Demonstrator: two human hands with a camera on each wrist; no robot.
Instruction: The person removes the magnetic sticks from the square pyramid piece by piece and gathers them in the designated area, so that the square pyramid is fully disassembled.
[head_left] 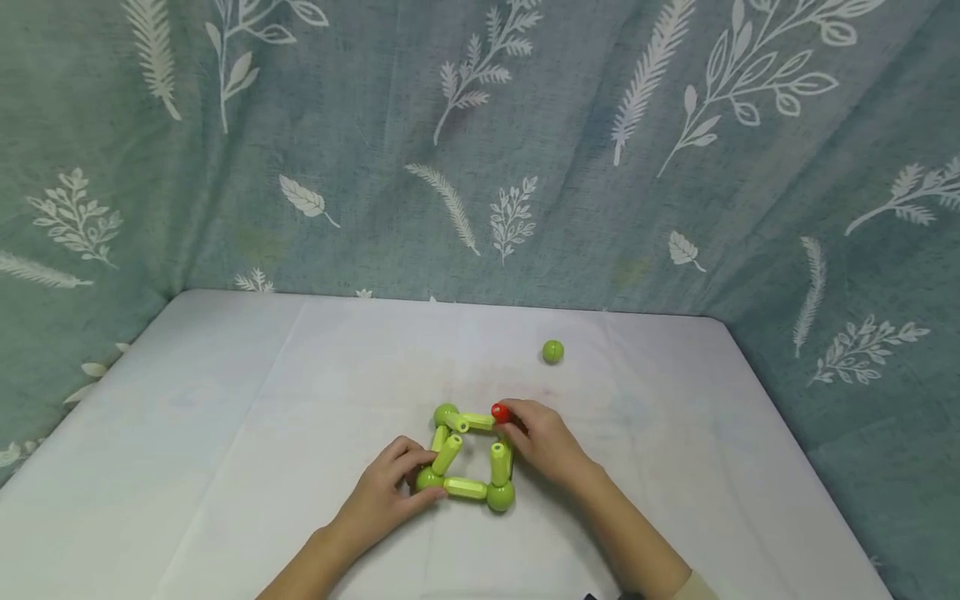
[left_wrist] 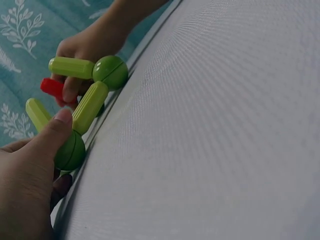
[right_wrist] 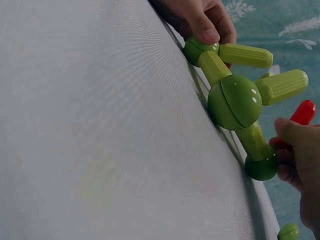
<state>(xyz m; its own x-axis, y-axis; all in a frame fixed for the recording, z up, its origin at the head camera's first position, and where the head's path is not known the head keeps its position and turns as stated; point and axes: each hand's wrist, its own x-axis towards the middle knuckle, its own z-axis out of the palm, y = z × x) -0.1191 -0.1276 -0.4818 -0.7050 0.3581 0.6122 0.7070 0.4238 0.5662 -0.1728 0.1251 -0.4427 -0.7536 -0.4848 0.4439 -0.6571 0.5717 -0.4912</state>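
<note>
A square frame of green balls and yellow-green rods lies on the table. My left hand (head_left: 382, 496) grips its near-left ball (head_left: 429, 479), thumb on the near side. Standing rods rise from the near-left ball, the near-right ball (head_left: 500, 497) and the far-left ball (head_left: 444, 413). At the far-right corner, my right hand (head_left: 551, 442) pinches a red rod (head_left: 500, 412) between thumb and fingers. The right wrist view shows this red rod sticking up over the far-right ball (right_wrist: 261, 167); the fingers hide whether its lower end touches the ball.
A loose green ball (head_left: 552, 352) lies on the white-covered table (head_left: 337, 358), beyond the frame and to its right. Behind the table hangs a blue-green curtain (head_left: 375, 167) with white leaf prints.
</note>
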